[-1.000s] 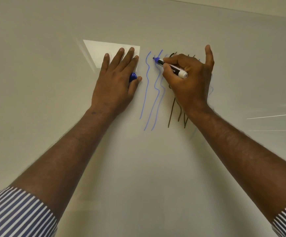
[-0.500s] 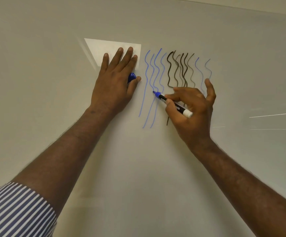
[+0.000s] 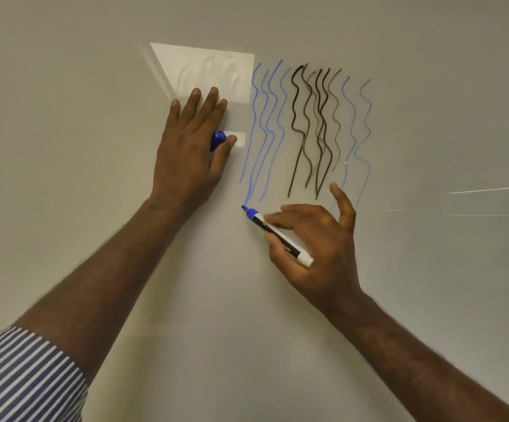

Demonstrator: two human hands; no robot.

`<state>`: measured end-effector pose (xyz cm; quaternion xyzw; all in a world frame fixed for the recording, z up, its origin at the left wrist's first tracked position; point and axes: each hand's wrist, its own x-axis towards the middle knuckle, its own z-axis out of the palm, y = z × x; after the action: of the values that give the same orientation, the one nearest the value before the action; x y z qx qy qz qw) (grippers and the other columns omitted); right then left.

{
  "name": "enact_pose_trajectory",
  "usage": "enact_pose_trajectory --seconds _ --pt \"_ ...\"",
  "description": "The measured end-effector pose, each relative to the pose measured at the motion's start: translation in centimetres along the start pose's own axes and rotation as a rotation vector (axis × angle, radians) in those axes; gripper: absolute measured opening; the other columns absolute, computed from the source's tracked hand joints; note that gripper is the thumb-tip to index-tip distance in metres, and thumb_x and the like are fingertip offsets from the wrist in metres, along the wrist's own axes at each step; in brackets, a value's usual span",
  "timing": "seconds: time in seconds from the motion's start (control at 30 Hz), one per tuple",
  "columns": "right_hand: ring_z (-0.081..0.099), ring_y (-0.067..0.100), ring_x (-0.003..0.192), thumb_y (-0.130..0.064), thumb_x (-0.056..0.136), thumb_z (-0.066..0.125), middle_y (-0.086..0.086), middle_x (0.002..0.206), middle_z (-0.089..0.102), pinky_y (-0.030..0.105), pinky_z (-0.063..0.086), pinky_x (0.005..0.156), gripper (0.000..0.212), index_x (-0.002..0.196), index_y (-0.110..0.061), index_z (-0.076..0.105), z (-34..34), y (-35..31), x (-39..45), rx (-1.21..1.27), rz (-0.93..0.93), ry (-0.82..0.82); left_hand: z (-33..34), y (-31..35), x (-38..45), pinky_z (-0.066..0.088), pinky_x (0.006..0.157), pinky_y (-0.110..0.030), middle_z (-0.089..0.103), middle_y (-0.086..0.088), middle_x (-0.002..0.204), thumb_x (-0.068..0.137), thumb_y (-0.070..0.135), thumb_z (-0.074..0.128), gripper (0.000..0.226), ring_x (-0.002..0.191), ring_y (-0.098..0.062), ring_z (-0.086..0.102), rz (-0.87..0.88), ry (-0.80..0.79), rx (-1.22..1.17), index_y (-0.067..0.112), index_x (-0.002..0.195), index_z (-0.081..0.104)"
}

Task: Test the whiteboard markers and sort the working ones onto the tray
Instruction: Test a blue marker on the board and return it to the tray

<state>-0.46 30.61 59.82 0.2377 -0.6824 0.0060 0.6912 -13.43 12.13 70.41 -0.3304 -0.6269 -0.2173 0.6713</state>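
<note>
Uncapped blue marker, tilted, tip touching the whiteboard.

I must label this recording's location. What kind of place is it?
Probably an office, classroom or meeting room; the room itself is out of view. The whiteboard fills the frame, bearing wavy blue lines and black lines. The right hand holds a blue marker.
</note>
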Motion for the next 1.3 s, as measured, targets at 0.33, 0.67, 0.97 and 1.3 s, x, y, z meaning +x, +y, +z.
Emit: enact_pose_trajectory --seconds 0.33,0.67,0.97,1.3 --pt "0.071 0.013 0.103 -0.026 0.089 0.072 -0.006 0.102 0.074 0.058 0.027 0.117 0.020 0.101 -0.011 0.074 -1.3 -2.1 -5.8 0.193 0.201 0.034 -1.5 3.2 -10.2 0.025 0.123 -0.052 0.041 -0.013 0.156 0.105 0.022 0.041 0.051 0.145 -0.020 0.041 -0.234 0.165 -0.517 -0.005 0.149 0.039" --pt "0.073 0.013 0.078 -0.025 0.083 0.073 -0.011 0.094 0.075 0.019 0.053 0.069 0.014 0.097 -0.026 0.074 -2.7 -6.7 -14.1 0.658 0.568 -0.012 -4.6 9.1 -21.3 0.036 0.115 -0.057 0.064 -0.017 0.134 0.104 0.001 0.041 0.028 0.135 -0.031 0.053 -0.629 0.164 -0.986 -0.007 0.122 0.061" --pt "0.070 0.010 0.070 -0.024 0.085 0.070 -0.015 0.091 0.075 0.015 0.052 0.063 0.011 0.094 -0.021 0.074 -2.5 -9.1 -17.6 0.765 0.694 -0.078 -5.8 12.4 -24.8 0.047 0.106 -0.055 0.071 -0.014 0.105 0.103 0.041 0.045 0.032 0.113 -0.036 0.065 -0.957 0.214 -1.165 0.020 0.091 0.066" --pt "0.073 0.007 0.084 -0.021 0.086 0.069 -0.014 0.095 0.074 0.015 0.055 0.072 0.015 0.101 -0.019 0.070 -2.2 -9.3 -18.5 0.758 0.696 -0.066 -5.5 15.1 -26.4 0.045 0.108 -0.056 0.067 -0.017 0.128 0.097 0.045 0.033 0.048 0.123 -0.030 0.063 -1.247 0.182 -1.522 0.009 0.106 0.064"
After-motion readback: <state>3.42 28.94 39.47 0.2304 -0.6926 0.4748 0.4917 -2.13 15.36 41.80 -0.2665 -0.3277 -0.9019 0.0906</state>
